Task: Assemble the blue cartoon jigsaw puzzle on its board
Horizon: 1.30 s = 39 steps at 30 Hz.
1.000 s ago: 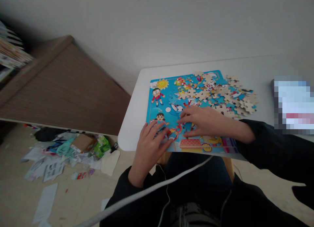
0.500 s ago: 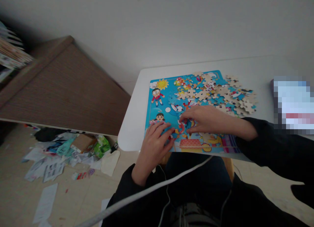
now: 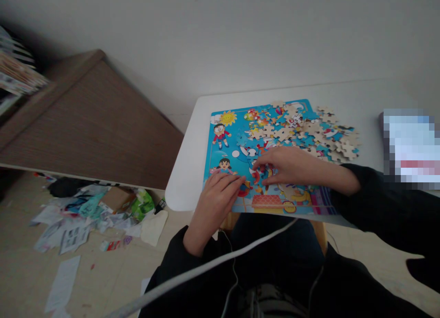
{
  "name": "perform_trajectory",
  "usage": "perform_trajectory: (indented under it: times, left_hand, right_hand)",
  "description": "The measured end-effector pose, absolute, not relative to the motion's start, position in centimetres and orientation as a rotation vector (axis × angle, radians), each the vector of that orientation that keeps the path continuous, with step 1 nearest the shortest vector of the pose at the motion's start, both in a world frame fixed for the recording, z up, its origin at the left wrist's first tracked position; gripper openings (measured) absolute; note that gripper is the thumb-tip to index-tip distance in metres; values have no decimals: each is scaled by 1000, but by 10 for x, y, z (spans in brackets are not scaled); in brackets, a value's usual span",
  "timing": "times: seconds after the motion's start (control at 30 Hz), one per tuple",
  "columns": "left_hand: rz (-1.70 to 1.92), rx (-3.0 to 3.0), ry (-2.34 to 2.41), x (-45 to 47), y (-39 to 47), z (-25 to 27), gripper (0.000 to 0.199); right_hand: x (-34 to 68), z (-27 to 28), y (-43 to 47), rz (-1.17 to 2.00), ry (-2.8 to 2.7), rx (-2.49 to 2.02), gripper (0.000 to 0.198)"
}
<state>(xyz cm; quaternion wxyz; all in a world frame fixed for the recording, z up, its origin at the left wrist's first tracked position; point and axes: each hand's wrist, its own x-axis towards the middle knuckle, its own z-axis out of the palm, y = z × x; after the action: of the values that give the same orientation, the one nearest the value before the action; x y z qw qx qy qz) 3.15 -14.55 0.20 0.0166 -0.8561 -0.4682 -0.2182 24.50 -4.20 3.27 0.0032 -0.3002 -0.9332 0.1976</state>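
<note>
The left hand [image 3: 217, 194], its grip hidden, covers the near left of a blue rectangular cartoon puzzle board [image 3: 235, 134] on a white table [image 3: 187, 171]; the right hand [image 3: 290, 166], thumb parted from fingers, spans its middle.

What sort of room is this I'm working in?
Probably a room in a home: a cartoon jigsaw puzzle lies on a white table, a brown wood-grain cabinet stands to the left, and loose papers litter the floor.
</note>
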Motion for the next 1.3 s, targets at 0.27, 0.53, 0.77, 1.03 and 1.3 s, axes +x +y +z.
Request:
perform_trajectory:
  times: [0.27, 0.53, 0.77, 1.03, 1.3]
  left_hand:
    - [-855, -2607, -1676, 39, -141, 8, 16]
    - [-1081, -2361, -2330, 43, -149, 13, 10]
    - [-1510, -2195, -2646, 57, -150, 15, 9]
    - [-2152, -2040, -2772, 69, -148, 19, 16]
    - [-2130, -2059, -2745, 69, -148, 15, 16]
  right_hand:
    - [245, 33, -38, 678, -2923, -878, 30]
    - [250, 28, -28, 1021, -2747, -820, 27]
    - [251, 38, -28, 1608, -2373, -850, 32]
    - [250, 39, -28, 1620, -2371, -844, 31]
    - [251, 36, -26, 1596, -2425, -763, 25]
